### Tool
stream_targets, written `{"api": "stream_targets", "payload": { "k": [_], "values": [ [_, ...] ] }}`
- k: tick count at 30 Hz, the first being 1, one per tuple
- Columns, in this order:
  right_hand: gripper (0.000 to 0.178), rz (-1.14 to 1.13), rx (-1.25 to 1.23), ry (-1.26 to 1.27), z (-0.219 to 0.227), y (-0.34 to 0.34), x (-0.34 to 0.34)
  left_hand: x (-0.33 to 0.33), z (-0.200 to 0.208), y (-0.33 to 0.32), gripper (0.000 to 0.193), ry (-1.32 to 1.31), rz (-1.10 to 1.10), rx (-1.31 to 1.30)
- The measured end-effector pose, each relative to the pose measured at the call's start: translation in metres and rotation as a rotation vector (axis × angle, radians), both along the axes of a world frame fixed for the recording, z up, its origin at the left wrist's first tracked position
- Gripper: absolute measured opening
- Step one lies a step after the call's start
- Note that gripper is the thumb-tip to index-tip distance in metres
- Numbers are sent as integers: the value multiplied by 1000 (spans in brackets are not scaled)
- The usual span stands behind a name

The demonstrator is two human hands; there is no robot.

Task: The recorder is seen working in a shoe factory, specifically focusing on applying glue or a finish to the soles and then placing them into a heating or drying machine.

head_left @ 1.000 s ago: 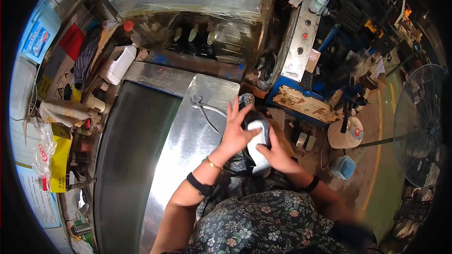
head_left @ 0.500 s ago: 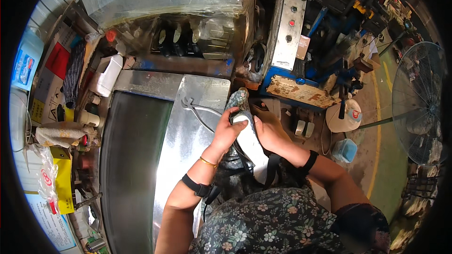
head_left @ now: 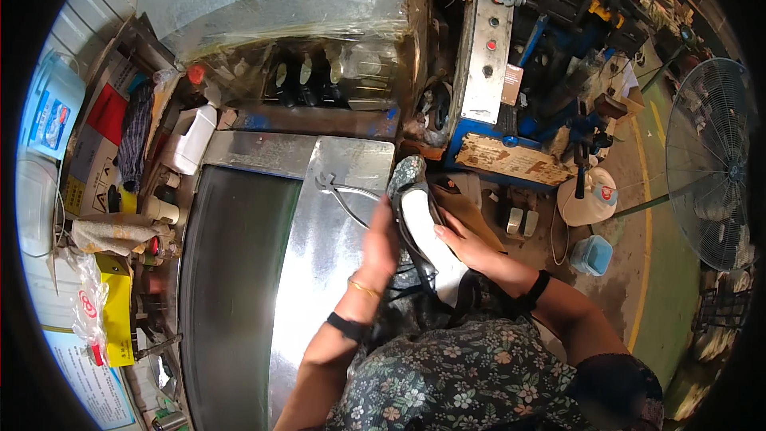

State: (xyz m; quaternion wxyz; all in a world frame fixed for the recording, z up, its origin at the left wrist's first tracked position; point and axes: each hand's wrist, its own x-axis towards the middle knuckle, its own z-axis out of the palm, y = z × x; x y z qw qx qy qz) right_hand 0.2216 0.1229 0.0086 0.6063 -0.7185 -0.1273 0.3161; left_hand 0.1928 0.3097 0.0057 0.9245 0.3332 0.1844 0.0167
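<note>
A shoe point(head_left: 420, 219) with a long white underside and dark upper edges lies across my lap, white face up. Black straps hang around its near end. My right hand point(head_left: 469, 247) grips the shoe's right side, its thumb at the edge of the white face. My left hand point(head_left: 378, 247) is smeared by motion beside the shoe's left edge; its fingers are unclear, and whether it touches the shoe cannot be made out. Just left of it, metal pincers point(head_left: 345, 188) with long curved handles lie on the shiny metal plate point(head_left: 307, 271).
A dark conveyor belt point(head_left: 239, 271) runs along the plate's left. Several dark shoes point(head_left: 307, 84) stand in the machine opening ahead. A blue machine with a button panel point(head_left: 488, 48) stands ahead right. A large fan point(head_left: 722, 164) and a blue bin point(head_left: 592, 255) are at the right.
My left hand has come off the white face and moved down and left. My right hand has slid down the shoe's right side. The view has shifted slightly.
</note>
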Motion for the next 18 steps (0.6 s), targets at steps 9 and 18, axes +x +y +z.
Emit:
{"api": "stream_targets", "payload": {
  "k": [9, 18],
  "values": [
    [79, -156, -119, -300, 4, 61, -14, 1, 53, 16, 37, 294, -268, 2086],
    [78, -32, -37, -289, -10, 28, -19, -23, -49, 6, 39, 212, 220, 674]
  ]
}}
